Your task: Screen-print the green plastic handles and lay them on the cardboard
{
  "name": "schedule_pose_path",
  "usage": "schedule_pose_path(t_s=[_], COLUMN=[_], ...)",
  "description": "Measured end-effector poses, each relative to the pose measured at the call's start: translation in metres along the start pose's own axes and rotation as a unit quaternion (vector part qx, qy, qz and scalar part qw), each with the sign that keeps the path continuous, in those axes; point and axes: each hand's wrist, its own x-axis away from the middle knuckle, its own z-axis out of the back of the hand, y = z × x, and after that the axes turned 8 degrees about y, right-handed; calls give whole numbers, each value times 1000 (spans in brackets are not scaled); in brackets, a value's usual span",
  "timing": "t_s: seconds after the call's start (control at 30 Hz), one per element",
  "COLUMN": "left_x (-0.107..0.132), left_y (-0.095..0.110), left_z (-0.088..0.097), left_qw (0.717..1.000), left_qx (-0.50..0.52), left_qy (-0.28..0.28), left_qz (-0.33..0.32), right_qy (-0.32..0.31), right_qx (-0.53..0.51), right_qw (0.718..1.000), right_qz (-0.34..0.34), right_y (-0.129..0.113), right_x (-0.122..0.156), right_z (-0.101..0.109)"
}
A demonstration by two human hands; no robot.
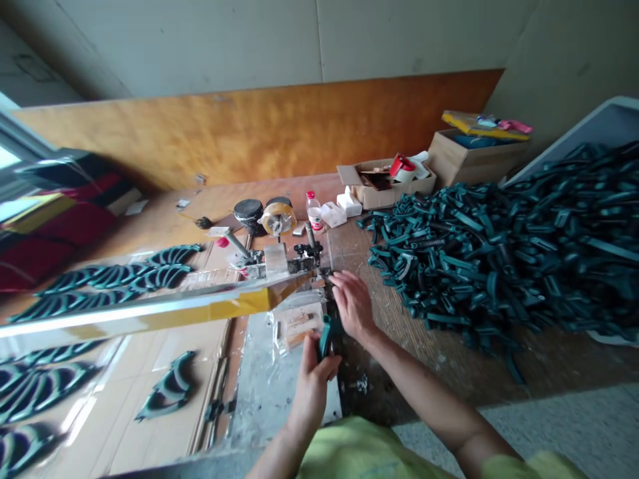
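Observation:
My left hand [315, 376] is closed around a dark green curved plastic piece [325, 336], held upright over the front of the metal plate [264, 392]. My right hand [353, 305] reaches forward beside the right end of a small metal fixture [277, 261]. Its fingers are stretched out and slightly apart, with the tips close to the fixture's dark end; I see nothing held in them. Just left of my hands lies a clear plastic packet [298, 324]. A long bar with yellow tape [239, 303] runs from the left up to the fixture.
A large heap of dark green plastic pieces [464, 246] spreads on the right, spilling from a grey bin [594, 123]. Fan-shaped green assemblies [167, 389] lie on cardboard at left. Behind stand a tape roll [278, 218], a red-capped bottle [314, 211] and an open carton [372, 194].

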Motion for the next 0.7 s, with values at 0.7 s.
schedule_pose_path(t_s=[0.7], left_x=[-99], left_y=[-44], left_z=[-39], left_qw=[734], left_qx=[-663], left_qy=[-76], left_qz=[-128], right_qy=[-123], right_qx=[385], right_qw=[831], right_qz=[-383], right_y=[181], right_x=[-31], right_z=[68])
